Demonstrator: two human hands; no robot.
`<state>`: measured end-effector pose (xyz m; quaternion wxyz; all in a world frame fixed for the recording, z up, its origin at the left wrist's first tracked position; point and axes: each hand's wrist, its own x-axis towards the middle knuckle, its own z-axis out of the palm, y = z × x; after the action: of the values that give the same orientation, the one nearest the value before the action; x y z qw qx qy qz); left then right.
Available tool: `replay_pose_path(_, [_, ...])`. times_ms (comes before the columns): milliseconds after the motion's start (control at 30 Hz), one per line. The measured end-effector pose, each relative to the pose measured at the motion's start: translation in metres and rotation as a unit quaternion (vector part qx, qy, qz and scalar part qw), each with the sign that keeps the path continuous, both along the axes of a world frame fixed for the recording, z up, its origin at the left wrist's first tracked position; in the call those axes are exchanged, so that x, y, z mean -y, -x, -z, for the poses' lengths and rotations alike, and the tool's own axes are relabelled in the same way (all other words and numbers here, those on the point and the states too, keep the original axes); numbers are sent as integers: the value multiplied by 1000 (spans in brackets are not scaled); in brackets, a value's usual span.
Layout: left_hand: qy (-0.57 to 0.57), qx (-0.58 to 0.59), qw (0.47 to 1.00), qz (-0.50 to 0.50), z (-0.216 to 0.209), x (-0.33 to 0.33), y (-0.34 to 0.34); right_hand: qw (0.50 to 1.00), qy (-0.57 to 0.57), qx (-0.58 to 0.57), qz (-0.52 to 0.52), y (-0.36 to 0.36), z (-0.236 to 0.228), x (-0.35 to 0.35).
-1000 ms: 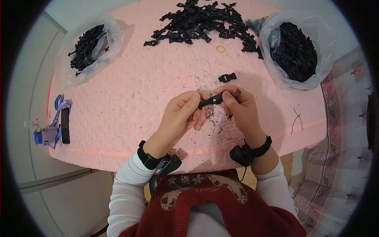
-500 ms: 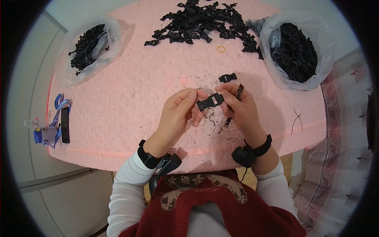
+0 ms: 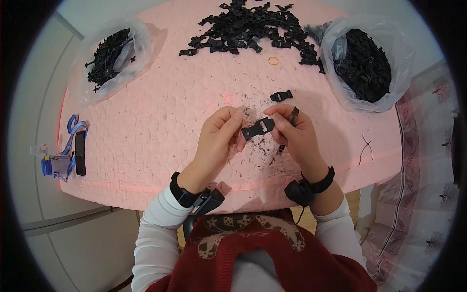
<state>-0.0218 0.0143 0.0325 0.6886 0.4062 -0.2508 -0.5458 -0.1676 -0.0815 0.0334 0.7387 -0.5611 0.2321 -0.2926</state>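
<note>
Above the desk (image 3: 146, 112), toward its near edge, a black buckle (image 3: 254, 131) is being held: the left hand (image 3: 220, 131) is pinching one end, the right hand (image 3: 296, 135) the other while also gripping a slim dark object (image 3: 294, 116). A second buckle (image 3: 281, 96) is lying just beyond. At the far edge, heaped buckles (image 3: 243, 27) are lying between two clear bags (image 3: 403, 58).

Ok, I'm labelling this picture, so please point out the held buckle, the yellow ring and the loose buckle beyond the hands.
Held buckle (image 3: 254, 131), head view: solid body beside its opening.
Yellow ring (image 3: 273, 64), head view: near edge of its band.
Loose buckle (image 3: 283, 95), head view: middle of its body.
</note>
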Motion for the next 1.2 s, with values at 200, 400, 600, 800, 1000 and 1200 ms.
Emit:
replay_pose_path(200, [-19,44,999,-8,-3,-2,1,1000,28,-8,3,0,-1,-2])
replay_pose_path(400, [-74,145,986,40,-9,-6,7,997,79,-1,-1,-2,0,-5])
replay_pose_path(600, [-79,155,983,51,-3,-4,5,992,128,-13,-2,-3,1,-6])
replay_pose_path(800, [-67,165,982,68,7,-2,1,985,170,-29,-18,-4,1,-7])
replay_pose_path(1000, [-71,102,990,70,-4,-3,3,990,143,-20,-4,-2,4,-3])
replay_pose_path(1200, [-91,174,972,132,-7,-2,1,992,128,-17,-6,-3,3,-4])
